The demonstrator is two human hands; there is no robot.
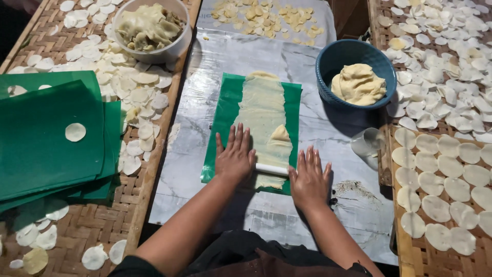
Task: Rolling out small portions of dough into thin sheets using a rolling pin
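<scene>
We press both palms flat on a white rolling pin point(271, 169), our left hand point(234, 157) on its left end and our right hand point(309, 179) on its right end, so only the short middle stretch shows between them. The fingers of both hands lie straight and slightly spread, pointing away from us, gripping nothing, just bearing down on the pin.

Ahead of our fingertips runs a long strip of pale dough point(264, 115), rolled thin over a green plastic sheet point(228, 110) that lies on the marbled work surface point(246, 56). A thicker lump of dough sits just beyond the pin, between our two hands.

Beyond our right fingers and off to the right stands a blue bowl point(333, 56) with a mound of dough. Near the right fingertips a clear cup point(366, 142) lies by the woven tray point(402, 246) of cut rounds. Left of our left fingers, well apart, rests a stack of green sheets point(46, 138).
</scene>
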